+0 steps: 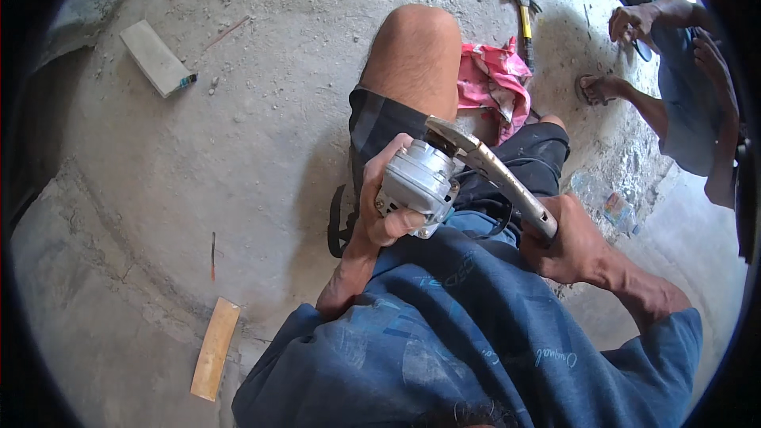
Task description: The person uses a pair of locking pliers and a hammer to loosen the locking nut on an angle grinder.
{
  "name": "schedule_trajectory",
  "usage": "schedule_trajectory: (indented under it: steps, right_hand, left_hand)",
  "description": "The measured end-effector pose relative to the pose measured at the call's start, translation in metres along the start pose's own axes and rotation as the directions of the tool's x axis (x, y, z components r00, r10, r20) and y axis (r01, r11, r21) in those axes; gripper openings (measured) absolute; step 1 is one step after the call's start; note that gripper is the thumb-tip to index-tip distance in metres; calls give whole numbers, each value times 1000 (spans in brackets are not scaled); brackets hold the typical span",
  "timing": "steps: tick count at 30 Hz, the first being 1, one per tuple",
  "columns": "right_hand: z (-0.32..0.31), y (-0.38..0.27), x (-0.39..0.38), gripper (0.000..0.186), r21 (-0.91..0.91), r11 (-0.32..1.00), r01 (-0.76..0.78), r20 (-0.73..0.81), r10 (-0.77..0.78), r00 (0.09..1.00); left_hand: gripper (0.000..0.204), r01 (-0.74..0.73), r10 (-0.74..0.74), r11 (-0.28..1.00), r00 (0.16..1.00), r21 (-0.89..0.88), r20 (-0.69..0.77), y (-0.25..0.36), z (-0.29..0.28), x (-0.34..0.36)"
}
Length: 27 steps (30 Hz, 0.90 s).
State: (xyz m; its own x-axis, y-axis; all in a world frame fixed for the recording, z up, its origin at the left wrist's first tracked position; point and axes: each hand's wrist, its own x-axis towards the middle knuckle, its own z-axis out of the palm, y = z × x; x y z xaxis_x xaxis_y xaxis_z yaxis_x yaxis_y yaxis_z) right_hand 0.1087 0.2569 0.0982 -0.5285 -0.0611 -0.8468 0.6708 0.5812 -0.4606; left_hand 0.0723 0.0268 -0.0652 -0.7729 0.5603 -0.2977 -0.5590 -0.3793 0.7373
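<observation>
My left hand (pixel 388 198) is wrapped round the silver metal gear head of what looks like an angle grinder (pixel 416 178), held over my lap. A dark round part stands at the top of the gear head. The jaws of worn metal locking pliers (pixel 507 182) are at that dark part; whether they are clamped on it I cannot make out. My right hand (pixel 567 239) is closed round the far end of the pliers' handles. The rest of the grinder's body is hidden behind my left hand and my shirt.
A pink cloth (pixel 495 87) and a yellow-handled claw hammer (pixel 525 24) lie beyond my knees. Another person (pixel 690 103) squats at the right. A pale board (pixel 154 55) and a wooden strip (pixel 214 349) lie on the left floor. Some clear plastic packaging (pixel 618 210) lies at the right.
</observation>
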Motion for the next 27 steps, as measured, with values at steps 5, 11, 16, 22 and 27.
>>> schedule_trajectory:
  steps: [5, 11, 16, 22, 27]
  right_hand:
    - [-3, 8, 4, 13, -40, 996, 83, 8, -83, 997]
    - [-5, 1, 1, 12, -5, 996, 88, 43, -88, 995]
    - [-10, -6, 0, 12, -15, 997, 75, 79, -74, 994]
    - [-23, -30, -34, 16, -26, 984, 174, -30, -175, 984]
    - [-16, -60, -88, 16, 56, 977, 207, -102, -201, 974]
  left_hand:
    - [59, 27, -23, 999, 996, -45, 87, 9, 0, 4]
    - [82, 132, -130, 991, 950, 10, 284, 18, -26, -14]
    - [90, 260, -237, 965, 922, -36, 305, 24, -23, -11]
    - [87, 122, -110, 992, 897, -1, 428, 69, -8, 10]
    - [80, 99, -184, 970, 895, 222, 406, 146, 30, -15]
